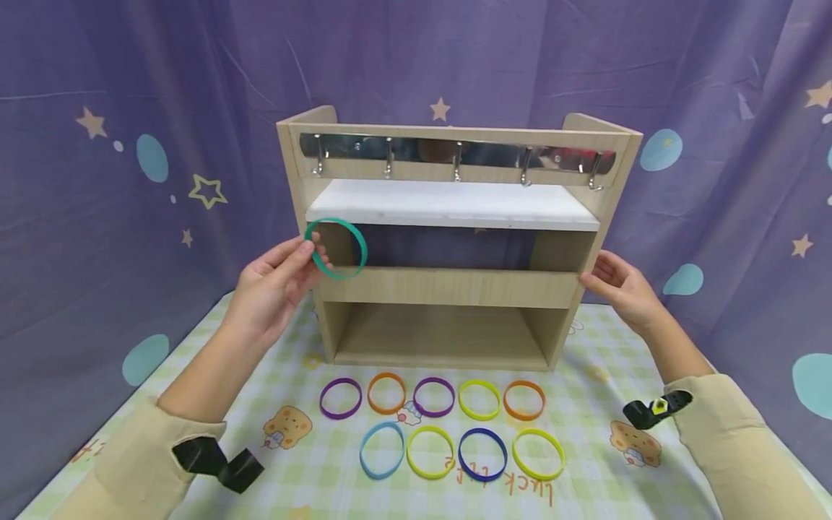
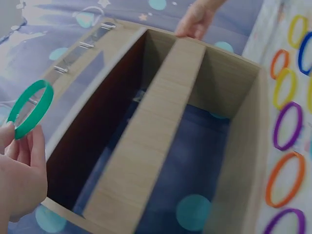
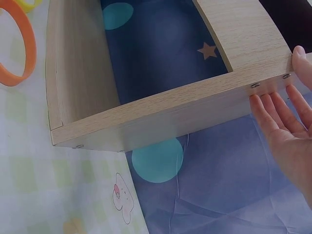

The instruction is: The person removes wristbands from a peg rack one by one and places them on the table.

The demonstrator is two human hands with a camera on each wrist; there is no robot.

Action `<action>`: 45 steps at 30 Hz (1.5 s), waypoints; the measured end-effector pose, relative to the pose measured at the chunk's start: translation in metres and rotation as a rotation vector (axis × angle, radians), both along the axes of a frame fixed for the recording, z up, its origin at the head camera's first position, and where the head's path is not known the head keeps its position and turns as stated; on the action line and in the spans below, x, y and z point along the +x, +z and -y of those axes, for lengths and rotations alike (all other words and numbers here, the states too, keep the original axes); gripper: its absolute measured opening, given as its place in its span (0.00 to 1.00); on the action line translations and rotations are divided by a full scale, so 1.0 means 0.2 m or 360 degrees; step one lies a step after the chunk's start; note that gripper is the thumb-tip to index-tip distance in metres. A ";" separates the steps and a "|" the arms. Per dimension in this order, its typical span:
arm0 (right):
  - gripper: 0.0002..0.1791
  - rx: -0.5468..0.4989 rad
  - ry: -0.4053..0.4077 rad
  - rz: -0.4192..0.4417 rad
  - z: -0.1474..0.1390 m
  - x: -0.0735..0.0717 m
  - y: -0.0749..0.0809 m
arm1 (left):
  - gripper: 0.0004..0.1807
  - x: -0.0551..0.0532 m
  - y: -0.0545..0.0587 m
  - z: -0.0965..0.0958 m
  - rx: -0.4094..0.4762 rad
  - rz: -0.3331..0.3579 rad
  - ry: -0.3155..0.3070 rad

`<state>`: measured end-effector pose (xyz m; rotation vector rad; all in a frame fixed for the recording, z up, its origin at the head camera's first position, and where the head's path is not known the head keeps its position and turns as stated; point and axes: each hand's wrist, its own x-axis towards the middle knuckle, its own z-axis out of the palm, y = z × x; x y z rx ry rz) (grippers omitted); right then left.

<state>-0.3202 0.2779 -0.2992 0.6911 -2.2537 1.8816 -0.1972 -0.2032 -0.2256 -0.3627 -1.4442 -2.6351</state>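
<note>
My left hand (image 1: 276, 278) pinches a teal-green silicone wristband (image 1: 362, 249) between thumb and fingers, holding it up before the left side of a wooden shelf unit (image 1: 448, 287). In the left wrist view the green band (image 2: 46, 100) overlaps the hook strip. My right hand (image 1: 620, 287) is at the unit's right side. The right wrist view shows its fairly straight fingers (image 3: 270, 117) against the outer side panel, with the thumb at the front edge. A metal strip with several hooks (image 1: 458, 162) runs across the unit's top front; no band hangs on it.
Two rows of wristbands lie on the checked tablecloth (image 1: 299, 477) before the unit, among them a purple band (image 1: 321, 404), an orange band (image 1: 525, 417), a light blue band (image 1: 364, 458) and a dark blue band (image 1: 482, 477). A purple curtain (image 1: 195, 87) hangs behind.
</note>
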 end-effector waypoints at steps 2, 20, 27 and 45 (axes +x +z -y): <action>0.22 -0.0002 -0.0003 0.0005 0.00 0.00 0.00 | 0.06 0.01 -0.05 0.01 -0.0182 0.0034 -0.0004; 0.23 0.0048 -0.0052 0.0032 -0.01 0.03 -0.02 | 0.19 0.12 -0.48 0.20 -0.1131 0.0421 -0.0212; 0.24 0.0041 -0.0029 0.0009 0.02 0.03 0.00 | 0.28 0.14 -0.59 0.28 -0.1410 0.0515 -0.0284; 0.20 -0.0120 0.0055 -0.0011 0.02 0.02 -0.02 | 0.19 0.16 -0.75 0.29 -0.1734 0.0339 -0.0608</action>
